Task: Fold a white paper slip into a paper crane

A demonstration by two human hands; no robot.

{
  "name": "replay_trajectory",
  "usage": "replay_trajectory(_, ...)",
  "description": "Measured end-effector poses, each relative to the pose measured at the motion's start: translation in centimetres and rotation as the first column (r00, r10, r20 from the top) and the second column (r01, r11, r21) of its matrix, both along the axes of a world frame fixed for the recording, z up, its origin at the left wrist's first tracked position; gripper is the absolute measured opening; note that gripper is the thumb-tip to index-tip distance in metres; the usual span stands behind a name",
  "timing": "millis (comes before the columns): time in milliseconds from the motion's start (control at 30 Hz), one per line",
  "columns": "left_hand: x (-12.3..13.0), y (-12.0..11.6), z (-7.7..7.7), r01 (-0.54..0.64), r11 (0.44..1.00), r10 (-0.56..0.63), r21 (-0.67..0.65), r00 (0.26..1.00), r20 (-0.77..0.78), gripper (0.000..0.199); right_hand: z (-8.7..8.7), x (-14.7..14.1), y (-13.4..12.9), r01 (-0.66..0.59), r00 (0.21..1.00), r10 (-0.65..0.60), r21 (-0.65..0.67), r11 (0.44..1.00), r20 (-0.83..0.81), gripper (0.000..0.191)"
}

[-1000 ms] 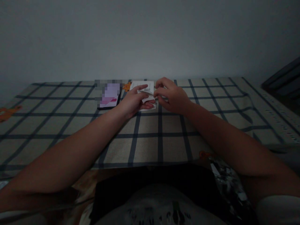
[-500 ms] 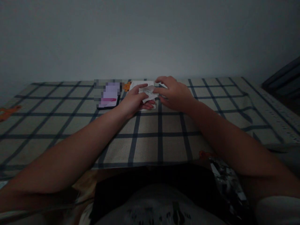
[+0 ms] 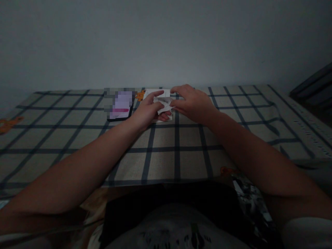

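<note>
A small crumpled white paper (image 3: 164,103) lies across the fingers of my left hand (image 3: 150,110), whose thumb presses on it. My right hand (image 3: 190,103) pinches the paper's right edge between thumb and fingertips. Under and behind my left hand, a flat white sheet (image 3: 157,92) rests on the cloth, partly covered. To the left of my hands lies a phone (image 3: 120,105) with a lit, blurred screen.
A checked tablecloth (image 3: 163,164) with dark blue lines and orange figures covers the table. Behind it stands a plain grey wall (image 3: 166,41). A dark slatted object (image 3: 313,84) is at the far right.
My right hand has shifted slightly left, and its fingers have closed on the paper's edge. The paper looks a little flatter. My left hand has hardly moved.
</note>
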State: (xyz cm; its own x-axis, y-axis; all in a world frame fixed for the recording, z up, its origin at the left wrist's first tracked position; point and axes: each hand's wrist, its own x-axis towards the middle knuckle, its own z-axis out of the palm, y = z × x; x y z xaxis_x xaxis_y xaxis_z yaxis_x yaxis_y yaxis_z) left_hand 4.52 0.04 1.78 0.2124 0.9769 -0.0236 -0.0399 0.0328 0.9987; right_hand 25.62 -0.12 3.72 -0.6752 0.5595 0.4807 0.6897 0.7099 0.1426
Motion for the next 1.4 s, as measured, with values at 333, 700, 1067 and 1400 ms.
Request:
replay_trajectory(333, 0.5, -0.4, 0.2, -0.037, 0.999, 0.037, -0.01, 0.999, 0.012, 0.08, -1.0, -0.1, 0.6, -0.102, 0.982, 0.099, -0.01, 0.995, -0.159, 0.022)
replay_trajectory(700, 0.6, -0.5, 0.0, -0.044, 0.999, 0.045, -0.024, 0.998, 0.045, 0.078, -2.2, -1.4, 0.5, -0.071, 0.967, 0.067, -0.005, 0.997, -0.248, 0.018)
replay_trajectory(1067, 0.6, -0.3, 0.0, 0.007, 1.0, -0.004, -0.021, 0.992, 0.122, 0.075, -2.3, -1.7, 0.7, -0.193, 0.906, 0.147, -0.077, 0.978, -0.397, 0.042)
replay_trajectory(1400, 0.7, -1.0, 0.2, 0.016, 1.0, -0.016, 0.002, 0.992, 0.129, 0.078, -5.2, -1.2, 3.5, -0.353, 0.738, 0.043, -0.331, 0.875, -0.673, 0.072)
